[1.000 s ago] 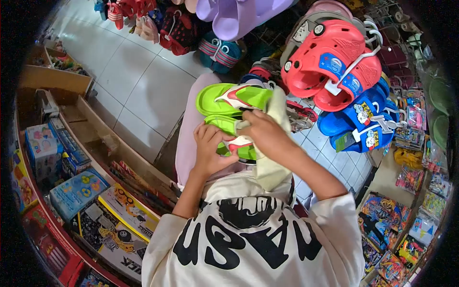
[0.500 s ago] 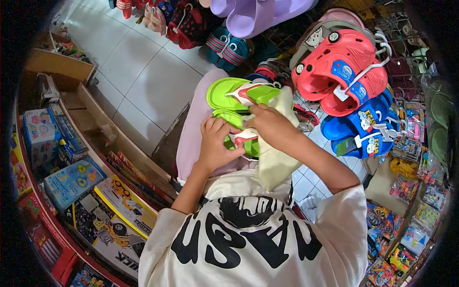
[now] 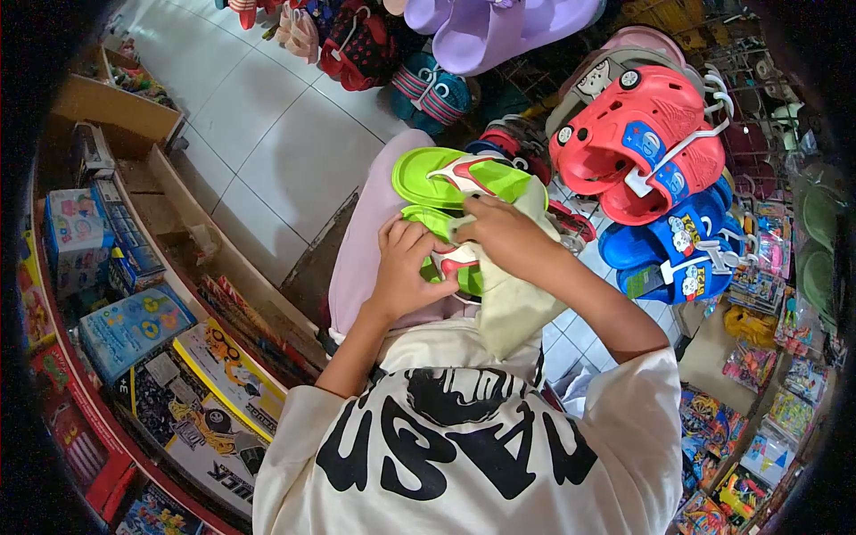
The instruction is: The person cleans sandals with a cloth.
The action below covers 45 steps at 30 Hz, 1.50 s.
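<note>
Wiping, by the look of it: right hand pinching a pale cloth at the near green sandal, left hand gripping that sandal. Far green sandal just beside, both over the lap. Next move likely calls for firm left hold, cloth worked around straps.

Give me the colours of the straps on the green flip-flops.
The straps are white with red, showing best in the head view.

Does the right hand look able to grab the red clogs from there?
Probably yes: the red clogs hang near the right hand with nothing clearly between, though it seems busy with the pale cloth at the green sandals.
</note>
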{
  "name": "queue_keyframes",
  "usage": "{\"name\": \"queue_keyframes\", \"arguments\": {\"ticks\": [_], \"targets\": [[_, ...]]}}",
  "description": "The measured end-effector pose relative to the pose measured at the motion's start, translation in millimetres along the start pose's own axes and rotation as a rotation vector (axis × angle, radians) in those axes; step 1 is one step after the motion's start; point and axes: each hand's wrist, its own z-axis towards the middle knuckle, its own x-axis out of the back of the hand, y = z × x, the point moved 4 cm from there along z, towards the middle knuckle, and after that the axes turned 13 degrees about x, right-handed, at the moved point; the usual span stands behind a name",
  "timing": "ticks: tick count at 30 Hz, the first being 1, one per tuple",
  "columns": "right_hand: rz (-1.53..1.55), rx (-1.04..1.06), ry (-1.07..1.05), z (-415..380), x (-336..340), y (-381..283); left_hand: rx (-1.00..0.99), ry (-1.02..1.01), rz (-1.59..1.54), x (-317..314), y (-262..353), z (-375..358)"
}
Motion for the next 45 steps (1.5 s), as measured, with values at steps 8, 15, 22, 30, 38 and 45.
{"name": "queue_keyframes", "arguments": {"ticks": [8,15,22,30,38,45], "targets": [[0.072,-0.276,0.217,-21,55,13,0.012,0.015,0.018,2,2,-2],[0.172,-0.048,0.354,1,-2,4,-0.001,0.007,0.028,2,1,-7],[0.186,-0.248,0.094,-42,16,-1,-0.008,0.043,0.048,1,-2,-11],[0.112,0.021,0.400,9,-4,-9,-0.031,0.077,0.001,5,5,-10],[0.126,-0.122,0.187,-11,-3,-9,-0.005,0.031,0.009,3,1,-8],[0.368,-0.135,0.534,-34,24,4,0.383,0.215,-0.259,23,-16,-6]]}}
